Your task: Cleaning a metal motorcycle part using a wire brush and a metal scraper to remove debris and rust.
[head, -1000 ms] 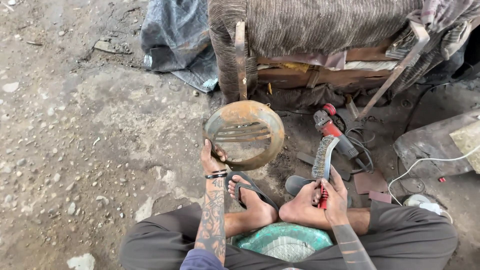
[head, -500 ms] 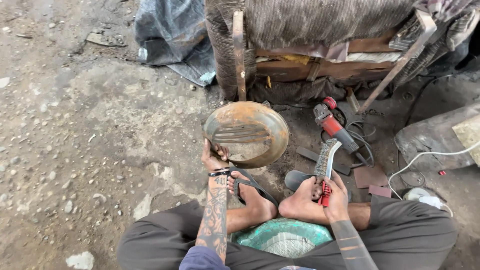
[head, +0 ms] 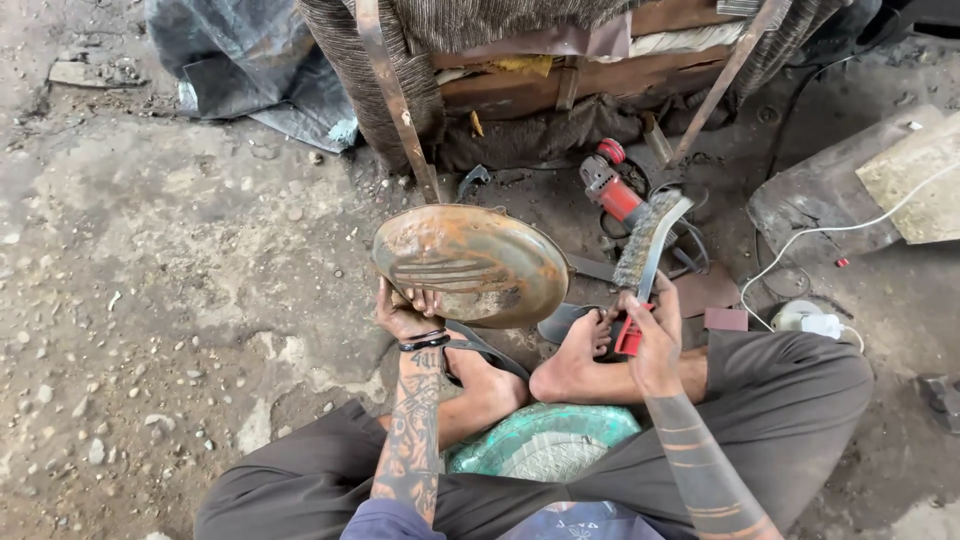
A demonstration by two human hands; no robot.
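My left hand (head: 405,315) grips the lower edge of a rusty round metal cover (head: 470,265) with embossed ribs, holding it up tilted in front of my knees. My right hand (head: 655,335) is closed around the red handle of a wire brush (head: 645,250), whose bristles point up and left, a short gap right of the cover. Both forearms are tattooed. I sit cross-legged on the ground with bare feet in sandals (head: 480,350). A green round metal piece (head: 545,445) lies between my legs.
A red angle grinder (head: 612,190) lies behind the brush with cables around it. A wooden frame (head: 560,80) draped in cloth stands ahead, with metal strips leaning on it. A grey tarp (head: 235,75) lies at top left. White cable and stone slabs (head: 870,190) sit at right.
The camera view shifted closer and slightly down. The cover tilted a little flatter in my left hand; the brush stays upright in my right hand beside it.
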